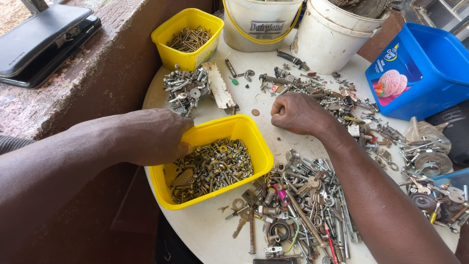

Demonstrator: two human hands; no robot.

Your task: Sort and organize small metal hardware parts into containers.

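My left hand (154,137) grips the left rim of a yellow tub (244,131) filled with brass-coloured screws, nuts and washers (210,168). My right hand (298,112) is closed in a fist, resting on the round white table (205,230) just right of the tub's far corner; whether it holds anything small is hidden. A small coin-like disc (255,112) lies just left of the fist. Loose bolts, keys and metal bits (293,205) are heaped in front of my right forearm.
A second yellow tub of nails (188,39) stands at the back, with a pile of silver fittings (188,88) and a strip of wood (219,85) before it. White buckets (332,34) and a blue tub (430,68) stand behind. More hardware (342,102) spreads right. A dark case (41,41) rests on the ledge.
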